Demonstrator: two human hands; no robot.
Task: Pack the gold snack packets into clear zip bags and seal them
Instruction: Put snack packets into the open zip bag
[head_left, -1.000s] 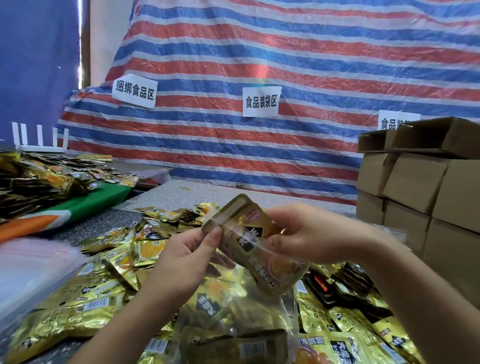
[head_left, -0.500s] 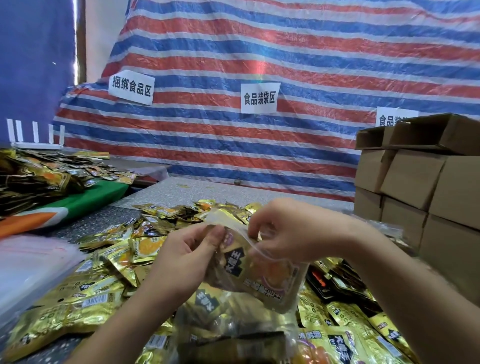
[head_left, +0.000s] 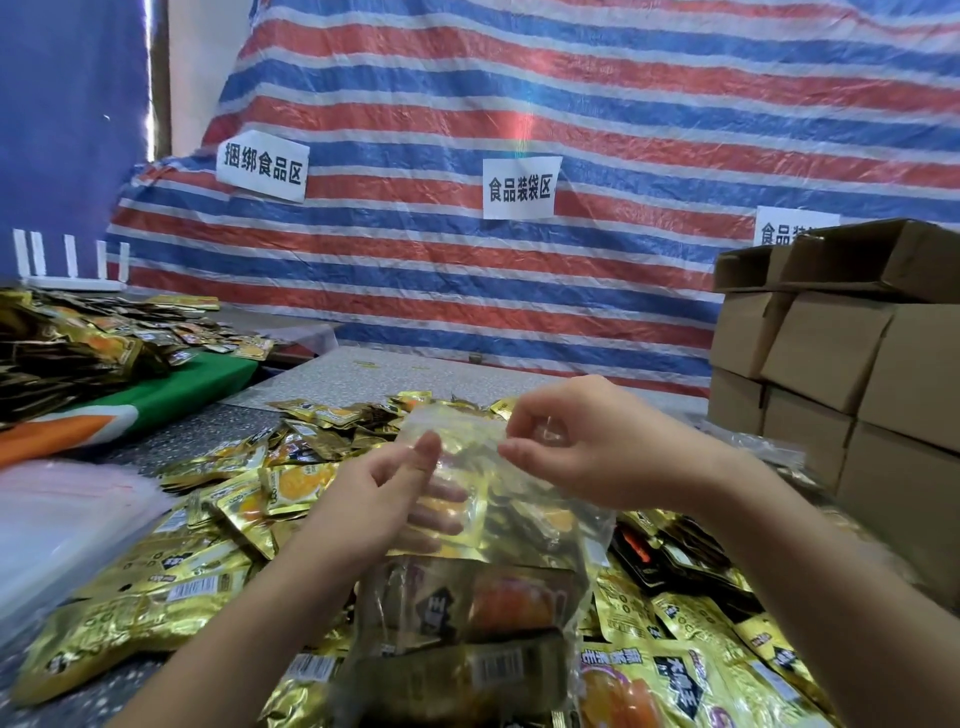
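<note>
zip bag: a clear zip bag (head_left: 467, 467) is held up between both hands above the heap, its open top edge toward the far side; gold shows through the plastic, so packets sit inside it.
left hand: the left hand (head_left: 384, 499) grips the bag's left side, thumb on the near face near the top edge, the other fingers (head_left: 441, 519) curled behind and seen through the plastic.
right hand: the right hand (head_left: 576, 441) holds the bag's upper right corner, thumb and forefinger curled together in a pinch on the top strip; the remaining fingers are bent above it.
bag relative to hands: the bag spans the gap between the two hands, left hand lower and nearer, right hand higher and farther; its lower part hangs below both.
filled bags: just below the hands, nearest the camera, filled clear bags (head_left: 467, 623) of packets lie stacked.
loose packets: gold snack packets (head_left: 171, 587) lie heaped on the desk (head_left: 363, 374) to the left, right and beyond the hands.
empty bags: a stack of clear plastic bags (head_left: 62, 519) lies at the left edge.
second heap: another pile of packets (head_left: 78, 343) rests on a green and orange cloth (head_left: 171, 389) at far left.
boxes: cardboard boxes (head_left: 841, 353) are stacked on the right.
backdrop: a striped tarp (head_left: 571, 104) with white paper signs (head_left: 521, 188) hangs behind.
</note>
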